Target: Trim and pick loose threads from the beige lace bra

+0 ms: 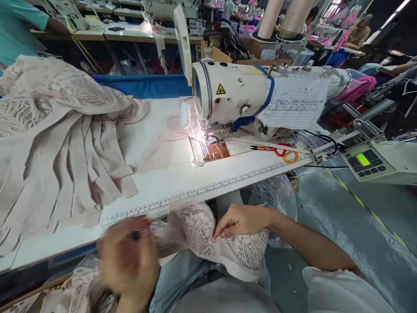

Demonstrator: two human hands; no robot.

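Note:
A beige lace bra (pixel 199 228) lies across my lap, below the table's front edge, its two moulded cups facing up. My right hand (pixel 243 221) is closed on the bra, pinching its fabric at the middle between the cups. To the left, my left hand (pixel 128 256) is raised near the table edge and smeared by motion. Its fingers look curled around a small dark thing (pixel 135 235) that is too blurred to name. Part of the bra's left side is hidden behind this hand.
A white sewing machine (pixel 228 89) stands on the table with its needle light on. Beige lace pieces (pixel 65 100) with hanging strips are heaped at the left. Orange-handled scissors (pixel 289 154) lie at the right, near a control box (pixel 366 161). A measuring tape (pixel 208 189) runs along the front edge.

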